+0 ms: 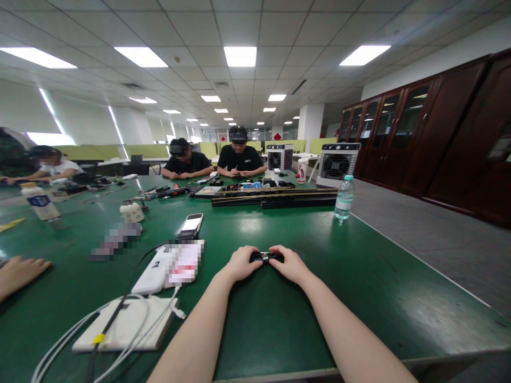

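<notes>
Between my two hands is a small black part [264,257] with a pale metallic piece in its middle; its exact kind is too small to make out. My left hand [241,263] grips its left end, thumb in front and fingers behind. The right end is pinched in the same way by my right hand [291,263]. Both hands are low over the green table [255,314], and the fingers cover the part's ends. Left of my hands lie a white power bank [151,270] marked 2, a phone [190,226] and a pink-and-white paper [186,263].
A water bottle [344,198] stands by the table's right edge. Long black strips [295,199] lie across the far side. Cables cross a white flat box [128,324] at front left. Another person's hand [24,274] rests at the left; co-workers [239,154] sit opposite.
</notes>
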{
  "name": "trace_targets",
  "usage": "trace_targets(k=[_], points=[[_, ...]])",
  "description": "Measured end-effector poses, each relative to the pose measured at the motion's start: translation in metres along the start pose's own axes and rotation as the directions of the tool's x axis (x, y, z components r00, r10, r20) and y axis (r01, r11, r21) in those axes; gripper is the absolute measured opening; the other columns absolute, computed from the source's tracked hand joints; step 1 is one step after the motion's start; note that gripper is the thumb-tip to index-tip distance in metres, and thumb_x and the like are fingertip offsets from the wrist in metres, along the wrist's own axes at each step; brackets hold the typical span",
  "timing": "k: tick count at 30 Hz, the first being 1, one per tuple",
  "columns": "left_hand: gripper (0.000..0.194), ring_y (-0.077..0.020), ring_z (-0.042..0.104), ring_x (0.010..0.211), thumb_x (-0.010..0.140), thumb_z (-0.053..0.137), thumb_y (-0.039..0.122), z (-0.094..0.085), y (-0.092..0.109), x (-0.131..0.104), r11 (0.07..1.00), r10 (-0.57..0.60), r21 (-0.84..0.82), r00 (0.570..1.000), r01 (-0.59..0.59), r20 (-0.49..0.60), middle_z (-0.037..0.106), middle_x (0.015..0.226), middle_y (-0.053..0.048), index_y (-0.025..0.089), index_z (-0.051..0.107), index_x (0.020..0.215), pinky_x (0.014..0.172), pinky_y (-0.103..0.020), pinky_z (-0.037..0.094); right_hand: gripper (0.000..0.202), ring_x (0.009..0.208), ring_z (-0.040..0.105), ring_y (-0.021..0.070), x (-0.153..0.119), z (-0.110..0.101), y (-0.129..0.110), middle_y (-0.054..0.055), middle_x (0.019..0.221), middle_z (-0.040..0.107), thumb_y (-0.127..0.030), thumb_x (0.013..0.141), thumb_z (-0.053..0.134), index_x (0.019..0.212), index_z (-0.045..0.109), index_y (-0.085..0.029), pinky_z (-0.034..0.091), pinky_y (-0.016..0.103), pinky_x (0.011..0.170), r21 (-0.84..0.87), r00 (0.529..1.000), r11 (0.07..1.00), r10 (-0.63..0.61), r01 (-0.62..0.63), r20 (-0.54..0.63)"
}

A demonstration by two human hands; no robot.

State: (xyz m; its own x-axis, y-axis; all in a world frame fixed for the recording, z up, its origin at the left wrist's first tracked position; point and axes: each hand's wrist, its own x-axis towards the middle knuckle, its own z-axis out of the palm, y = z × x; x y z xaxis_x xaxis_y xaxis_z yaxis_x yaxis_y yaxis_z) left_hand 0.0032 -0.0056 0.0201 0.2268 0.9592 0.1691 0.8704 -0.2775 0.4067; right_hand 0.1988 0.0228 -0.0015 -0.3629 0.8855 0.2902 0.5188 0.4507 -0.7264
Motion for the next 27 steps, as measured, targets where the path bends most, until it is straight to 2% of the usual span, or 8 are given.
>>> trace_targets(k=[9,27], points=[[0.04,-0.0268,0.059,0.108,0.081,0.057,0.034,-0.0009,0.0,-0.0008,1.0,0.015,-0.006,1.0,-0.015,0.0,0.065,0.116,-0.01,0.017,0.061,0.116,0.096,-0.037,0.045,0.029,0.101,0.063,0.0214,-0.0007,-0.001,-0.0011,0.005,0.103,0.07,-0.023,0.075,0.063,0.104,0.064,-0.023,0.048,0.038,0.093,0.008,1.0,1.0,-0.001,0.001,0.001],[0.035,-0.0256,0.061,0.102,0.079,0.058,0.032,-0.0027,0.0018,-0.002,0.999,0.047,0.012,0.999,-0.047,-0.016,0.068,0.109,-0.008,0.018,0.066,0.109,0.09,-0.034,0.047,0.028,0.099,0.064,0.0204,0.0004,0.0011,0.0016,0.004,0.102,0.07,-0.023,0.075,0.062,0.103,0.065,-0.022,0.048,0.037,0.092,0.013,1.0,1.0,-0.01,0.01,-0.007]])
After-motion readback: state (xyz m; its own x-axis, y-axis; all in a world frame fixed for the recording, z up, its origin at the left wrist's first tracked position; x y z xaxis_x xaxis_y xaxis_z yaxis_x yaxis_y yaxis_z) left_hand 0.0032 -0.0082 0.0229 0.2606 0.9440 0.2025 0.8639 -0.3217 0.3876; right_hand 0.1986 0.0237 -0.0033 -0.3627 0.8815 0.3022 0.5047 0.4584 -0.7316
